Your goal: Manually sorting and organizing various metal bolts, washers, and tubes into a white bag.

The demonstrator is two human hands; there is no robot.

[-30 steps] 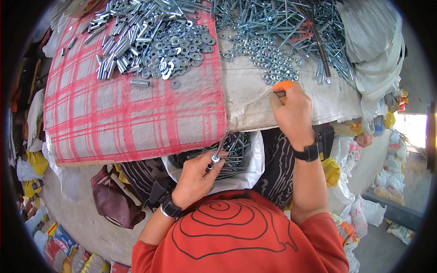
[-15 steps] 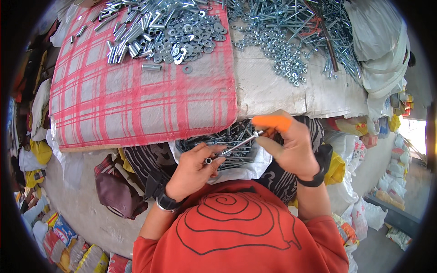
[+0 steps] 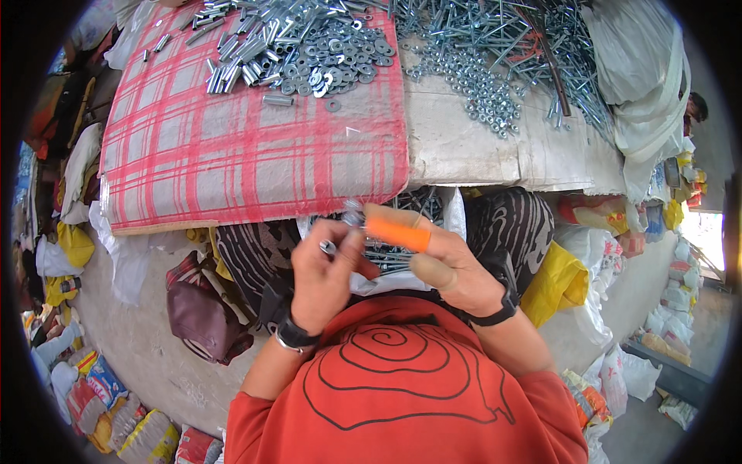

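Over my lap, my left hand point(image 3: 318, 267) is closed around a metal bolt. A hollow metal sleeve end point(image 3: 328, 247) shows between its fingers, and the rest of the shaft is mostly hidden. The bolt's far end point(image 3: 352, 210) is smeared by motion. My right hand point(image 3: 444, 267) reaches across from the right, its orange-covered index finger point(image 3: 396, 234) stretched against that far end. Its thumb, in a tan cover point(image 3: 433, 272), stands apart from the finger. Under the hands, a white sack point(image 3: 457, 215) on my lap holds many long bolts point(image 3: 390, 259).
The table's red checked cloth point(image 3: 255, 166) bears metal tubes point(image 3: 255, 58) and flat washers point(image 3: 340, 62). Nuts point(image 3: 491, 104) and long bolts point(image 3: 495, 31) lie on white sheeting point(image 3: 464, 162), with a dark rod point(image 3: 558, 81) across them. A maroon bag point(image 3: 205, 321) is at left.
My right hand has moved left, up to the bolt's far end, and its thumb is off the bolt. The bolt is turned more upright in my left hand. The whole view has shifted slightly.
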